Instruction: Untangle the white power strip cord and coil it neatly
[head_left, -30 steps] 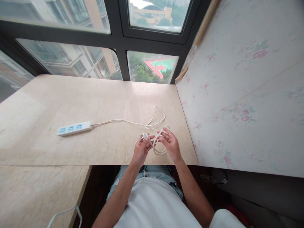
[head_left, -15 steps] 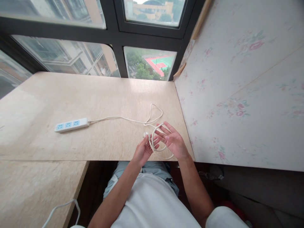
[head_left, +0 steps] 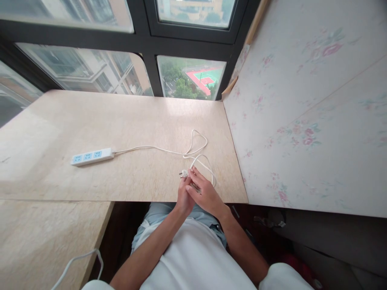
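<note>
A white power strip with blue sockets lies on the beige stone-look table. Its white cord runs right to a loose loop near the table's front right corner. My left hand pinches the plug end of the cord. My right hand lies over the left one, fingers closed on the coiled cord just behind the plug. A loop of cord arcs out past my right hand's knuckles.
A floral-papered wall panel borders the table's right edge. Dark-framed windows run along the far side. A second table surface sits lower left, with another white cord at its front edge.
My right hand, spread open with the loop over its fingers, has closed and moved left onto the left hand. The coil has been drawn tighter. The power strip stays put.
</note>
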A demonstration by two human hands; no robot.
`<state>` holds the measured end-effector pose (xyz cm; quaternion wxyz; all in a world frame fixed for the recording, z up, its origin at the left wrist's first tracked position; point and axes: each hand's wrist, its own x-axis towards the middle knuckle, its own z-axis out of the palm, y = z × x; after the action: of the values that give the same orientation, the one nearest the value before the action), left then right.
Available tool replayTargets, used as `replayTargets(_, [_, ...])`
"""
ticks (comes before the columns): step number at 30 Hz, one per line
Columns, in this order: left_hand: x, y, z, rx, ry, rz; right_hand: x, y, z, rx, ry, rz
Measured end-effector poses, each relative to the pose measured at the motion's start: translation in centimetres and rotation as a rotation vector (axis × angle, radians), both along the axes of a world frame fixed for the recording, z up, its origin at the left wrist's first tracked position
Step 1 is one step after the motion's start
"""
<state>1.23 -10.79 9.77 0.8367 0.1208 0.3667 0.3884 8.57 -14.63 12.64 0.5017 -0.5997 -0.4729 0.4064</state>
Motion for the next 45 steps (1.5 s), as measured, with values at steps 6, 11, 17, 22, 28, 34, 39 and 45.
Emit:
replayTargets(6, [0.0, 0.8, -1.4, -0.195, -0.148, 0.043, 2.3, -2.2, 0.5, 0.072, -0.207, -0.108])
replayTargets(11, [-1.4, 2.5, -2.3, -0.309, -0.259, 0.094, 4.2, -4.5, -1.4, 0.044, -0.212, -0.361])
replayTargets(17, [-1.8, 2.8, -2.4, -0.297, -0.315, 0.080, 4.5, -5.2, -6.1, -0.183, 0.335, -0.574])
replayTargets(22, [-1.5, 2.8, -2.2, -0.333, -0.363, 0.101, 2.9, -4.6, -6.3, -0.309, 0.968, -0.355])
replayTargets(28, [-1.2, 2.7, -2.7, -0.240, -0.188, 0.100, 0.7, -4.0, -5.4, -0.182, 0.906, -0.404])
replayTargets(34, [-2.0, 1.9, -3.7, -0.032, 0.274, -0.322, 2.4, -3.9, -5.4, -0.065, 0.703, -0.533])
replayTargets(39, [-2.6, 2.2, -3.0, 0.102, 0.299, -0.330, 4.0, -4.3, -4.9, -0.067, 0.635, -0.543])
replayTargets(45, [-2.5, 3.8, -1.8, 0.081, 0.140, -0.118, 5.2, -5.6, -3.6, -0.153, 0.602, -0.444])
